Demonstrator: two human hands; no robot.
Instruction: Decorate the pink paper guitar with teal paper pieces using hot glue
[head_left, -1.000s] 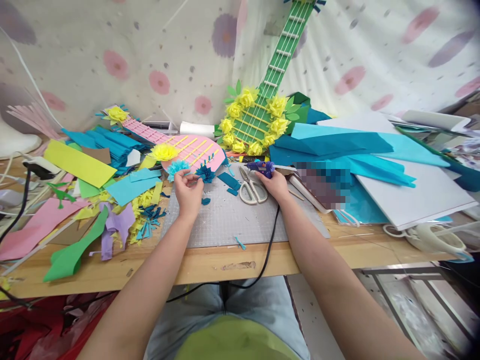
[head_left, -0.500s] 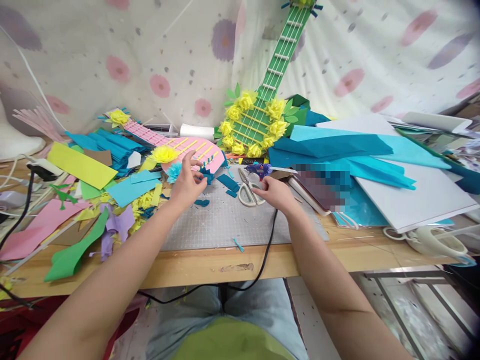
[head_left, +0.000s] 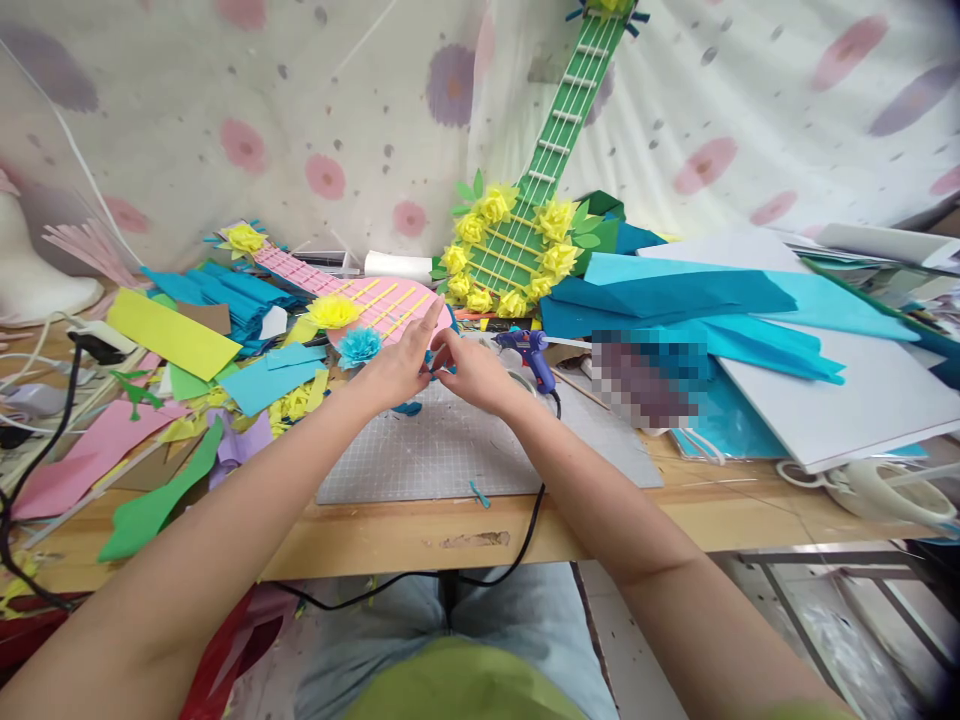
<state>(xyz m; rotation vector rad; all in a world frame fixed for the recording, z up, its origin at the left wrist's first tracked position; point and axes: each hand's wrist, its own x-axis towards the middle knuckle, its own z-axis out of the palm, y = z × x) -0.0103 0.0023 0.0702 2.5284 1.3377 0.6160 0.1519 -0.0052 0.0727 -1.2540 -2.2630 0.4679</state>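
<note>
Over the cutting mat, my left hand (head_left: 401, 368) pinches a dark blue paper flower (head_left: 429, 360), its index finger pointing up. Only small bits of the flower show between the hands. My right hand (head_left: 474, 372) meets the left one, with bent fingertips closed at the same blue paper. Just behind both hands lies a pink paper lute (head_left: 401, 298) with yellow strips, a yellow flower (head_left: 333, 311) and a light blue flower (head_left: 360, 347). The scissors are mostly covered by my right hand.
A purple glue gun (head_left: 531, 352) lies right of my hands, its black cord running over the table edge. Behind stands a green paper lute (head_left: 525, 220) with yellow flowers. Paper scraps (head_left: 172, 335) crowd the left; blue paper sheets (head_left: 675, 300) and white boards (head_left: 832, 400) fill the right.
My right hand has moved left from beside the scissors to join my left hand at the dark blue flower. My left hand has shifted slightly right, and the flower is now mostly hidden.
</note>
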